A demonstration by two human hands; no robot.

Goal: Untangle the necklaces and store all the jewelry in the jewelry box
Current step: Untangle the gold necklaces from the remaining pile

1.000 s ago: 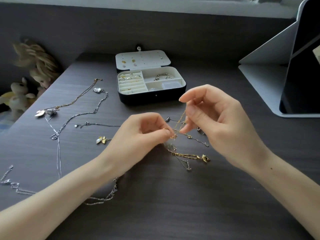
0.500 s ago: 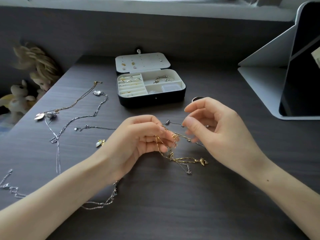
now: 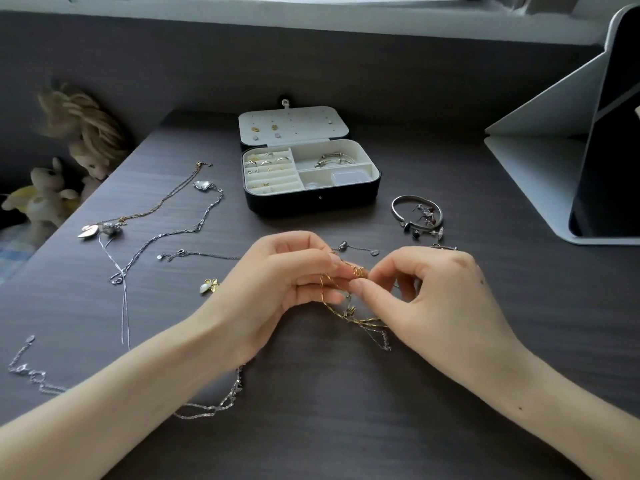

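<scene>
A tangle of gold and silver chains (image 3: 349,311) hangs between my hands just above the dark table. My left hand (image 3: 277,282) holds the gold chain in its curled fingers. My right hand (image 3: 429,299) pinches the same knot at its fingertips, right against the left fingers. The open jewelry box (image 3: 311,202) stands behind them, with rings and bangles in its cream compartments and studs on its lid. Loose necklaces (image 3: 162,233) lie spread out at the left, a gold and pearl earring (image 3: 209,286) beside my left hand, a silver bangle with charms (image 3: 417,216) at the right.
A tablet in a white folding stand (image 3: 568,168) rises at the right edge. Two dolls (image 3: 65,174) sit off the table's left side. Another silver chain (image 3: 221,400) runs under my left forearm. A thin silver chain (image 3: 356,249) lies behind my fingers.
My right hand has dropped and closed in on the left, now pinching the knot. The view has shifted, and the silver bangle at the right has come into sight.
</scene>
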